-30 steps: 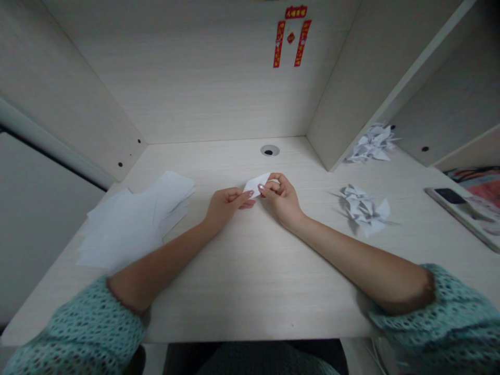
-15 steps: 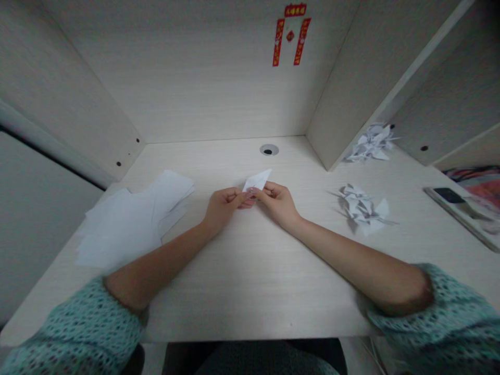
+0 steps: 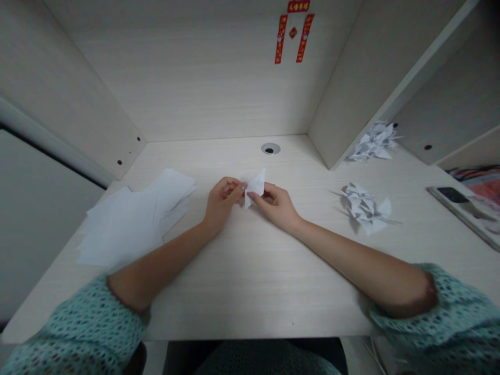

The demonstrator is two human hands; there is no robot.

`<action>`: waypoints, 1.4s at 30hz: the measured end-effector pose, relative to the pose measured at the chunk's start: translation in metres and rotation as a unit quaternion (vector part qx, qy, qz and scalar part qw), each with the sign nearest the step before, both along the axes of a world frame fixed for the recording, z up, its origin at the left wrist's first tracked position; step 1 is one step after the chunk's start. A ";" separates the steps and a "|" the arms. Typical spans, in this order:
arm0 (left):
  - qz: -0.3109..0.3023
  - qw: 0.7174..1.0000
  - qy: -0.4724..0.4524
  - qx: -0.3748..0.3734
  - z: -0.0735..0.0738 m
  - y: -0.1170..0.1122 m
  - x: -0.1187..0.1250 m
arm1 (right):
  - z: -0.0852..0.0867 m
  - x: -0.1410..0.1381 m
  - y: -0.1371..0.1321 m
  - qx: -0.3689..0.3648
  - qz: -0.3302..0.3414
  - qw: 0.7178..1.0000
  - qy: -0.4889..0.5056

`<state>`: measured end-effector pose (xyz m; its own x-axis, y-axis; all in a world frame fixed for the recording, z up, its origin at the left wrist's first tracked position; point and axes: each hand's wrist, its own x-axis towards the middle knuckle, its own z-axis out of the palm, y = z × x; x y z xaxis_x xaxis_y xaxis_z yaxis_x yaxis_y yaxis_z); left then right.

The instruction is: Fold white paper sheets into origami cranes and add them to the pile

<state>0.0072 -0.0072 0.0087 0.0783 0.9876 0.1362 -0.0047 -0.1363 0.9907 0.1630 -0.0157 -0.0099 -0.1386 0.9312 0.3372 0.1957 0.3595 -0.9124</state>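
A small piece of folded white paper [image 3: 256, 183] is held between my two hands over the middle of the desk. My left hand [image 3: 224, 199] pinches its left edge between thumb and fingers. From the right, my right hand [image 3: 276, 203] grips it with the thumb lying on its near face and the fingers behind. The paper is tilted, with a pointed tip at the top and another at the bottom. My fingers hide part of its edges.
Loose white paper sheets [image 3: 121, 224] lie at the left. Several folded paper pieces [image 3: 361, 204] are heaped at the right, with another heap [image 3: 375, 140] behind by the upright panel [image 3: 351, 104]. A phone [image 3: 464, 208] lies far right. A cable hole [image 3: 271, 149] sits at the back.
The folded paper has turned more upright between my hands, and its lower point now shows. My left thumb and fingers have shifted up along its left side.
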 end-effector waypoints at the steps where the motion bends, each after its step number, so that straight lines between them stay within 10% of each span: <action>1: 0.003 1.000 0.000 0.005 0.000 0.001 0.000 | 0.000 0.000 -0.001 0.002 0.008 1.000 -0.016; 20: -0.036 0.996 -0.072 0.038 -0.005 0.000 0.000 | -0.005 -0.001 0.002 -0.026 -0.020 0.990 0.134; 27: -0.059 0.994 -0.083 0.049 -0.007 -0.001 0.002 | 0.003 0.002 -0.002 0.050 -0.035 0.998 0.029; 42: -0.065 0.994 0.066 0.055 -0.007 0.001 -0.002 | 0.002 0.003 0.004 0.004 -0.057 0.997 0.047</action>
